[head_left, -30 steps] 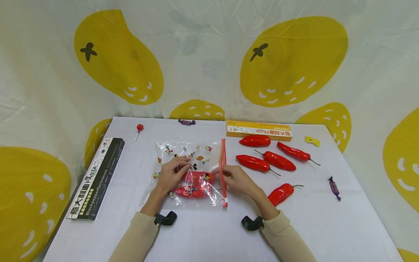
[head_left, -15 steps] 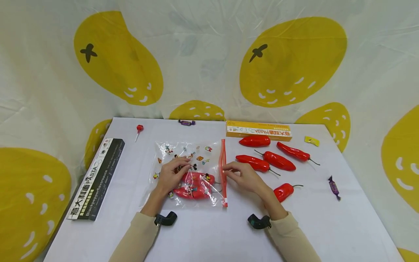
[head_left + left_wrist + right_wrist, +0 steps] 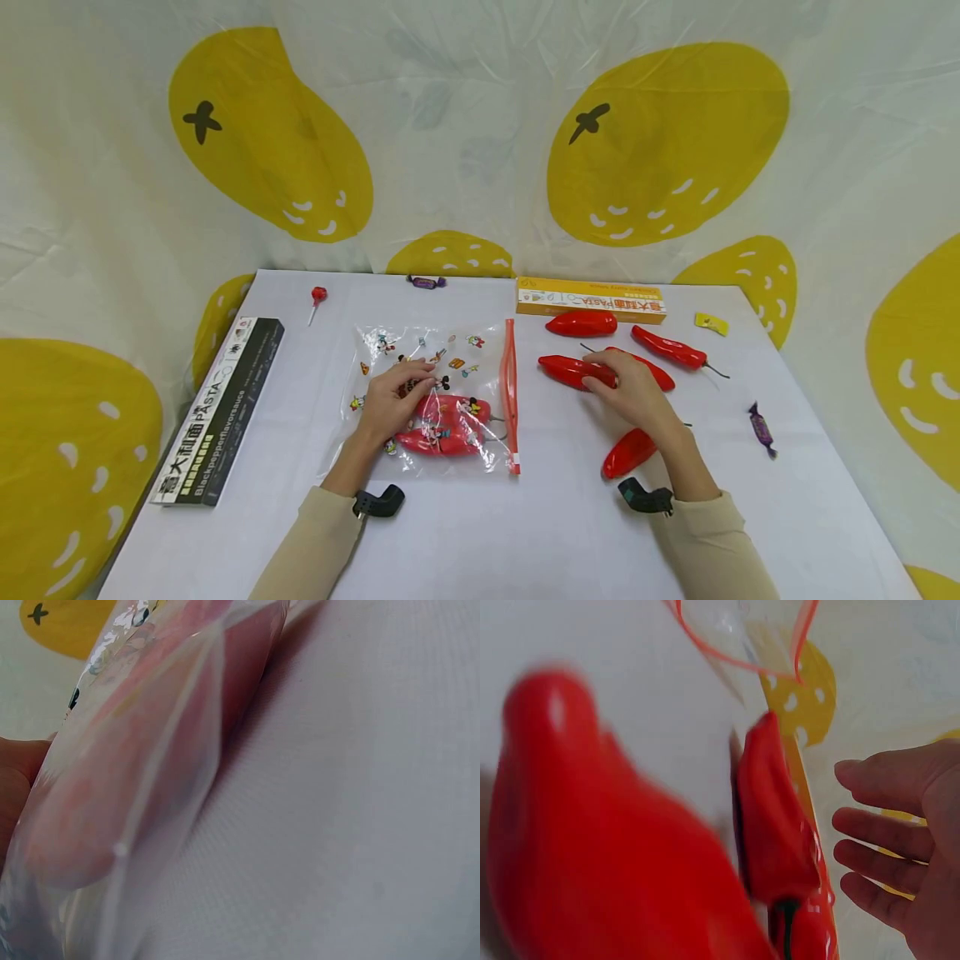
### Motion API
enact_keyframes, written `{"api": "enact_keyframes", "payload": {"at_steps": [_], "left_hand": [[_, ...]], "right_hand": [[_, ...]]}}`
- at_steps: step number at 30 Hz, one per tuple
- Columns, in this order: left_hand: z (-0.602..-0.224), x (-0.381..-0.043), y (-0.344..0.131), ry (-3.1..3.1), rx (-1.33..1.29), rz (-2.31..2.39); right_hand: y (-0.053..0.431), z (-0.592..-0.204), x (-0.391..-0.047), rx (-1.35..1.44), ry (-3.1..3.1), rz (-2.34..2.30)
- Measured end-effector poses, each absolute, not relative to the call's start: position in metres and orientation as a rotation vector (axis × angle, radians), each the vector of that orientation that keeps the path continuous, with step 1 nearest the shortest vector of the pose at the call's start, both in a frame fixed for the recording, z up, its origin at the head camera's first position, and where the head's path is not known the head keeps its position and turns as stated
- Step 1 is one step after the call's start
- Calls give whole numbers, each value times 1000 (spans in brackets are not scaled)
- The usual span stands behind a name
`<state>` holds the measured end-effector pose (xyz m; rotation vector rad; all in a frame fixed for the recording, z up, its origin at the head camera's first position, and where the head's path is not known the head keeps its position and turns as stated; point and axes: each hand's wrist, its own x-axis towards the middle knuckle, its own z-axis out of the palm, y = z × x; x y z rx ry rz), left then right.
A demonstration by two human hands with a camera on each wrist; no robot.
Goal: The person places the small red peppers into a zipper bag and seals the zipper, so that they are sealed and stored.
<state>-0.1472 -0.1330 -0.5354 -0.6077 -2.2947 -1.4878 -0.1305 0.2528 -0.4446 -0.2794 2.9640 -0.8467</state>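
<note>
My left hand [image 3: 394, 400] rests on a clear zip bag [image 3: 390, 337] with cartoon prints and an orange-red zip edge, its thumb apart from its fingers. Red peppers [image 3: 437, 442] lie inside the bag and show through the plastic [image 3: 112, 787] in the left wrist view. My right hand [image 3: 637, 392] is over a loose red pepper [image 3: 562, 369], thumb and fingers apart around its stem end in the head view. In the right wrist view, the right hand's fingers [image 3: 885, 832] are spread, with a gap to the red pepper [image 3: 772, 817]. Its stem is hidden in the head view.
More red peppers [image 3: 581, 323] lie at the right, one [image 3: 628, 454] below the right forearm. A yellow pasta box [image 3: 591, 300] is at the back, a black-and-white one [image 3: 221, 408] at the left. A lollipop [image 3: 318, 294] and wrapped candies [image 3: 761, 429] lie around.
My right hand has moved from the bag's zip opening rightward to above the loose peppers. The left hand and the bag have stayed in place.
</note>
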Motion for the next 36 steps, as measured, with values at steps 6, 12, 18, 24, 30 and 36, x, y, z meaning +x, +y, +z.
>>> {"api": "enact_keyframes", "payload": {"at_steps": [6,12,18,24,30,36], "left_hand": [[-535,-146,-134,-2297,-598,-1480],[-535,-146,-134,-2291,-602,-1490],[-536,-147,-133,-2284,-607,-1496],[-536,-147,-133,-2285,-603,-1484],[-534,-147,-134,-2283,-606,-1477],[-533,-147,-133,-2251,-662,-1436]], "right_hand": [[272,-453,-132,-160,2928,-759],[275,-465,-134,-112,2875,-701],[273,-467,-133,-120,2894,-781],[257,-459,-133,-225,2888,-929],[218,-455,-135,-348,2826,-996],[181,-463,-143,-431,2757,-1007]]}}
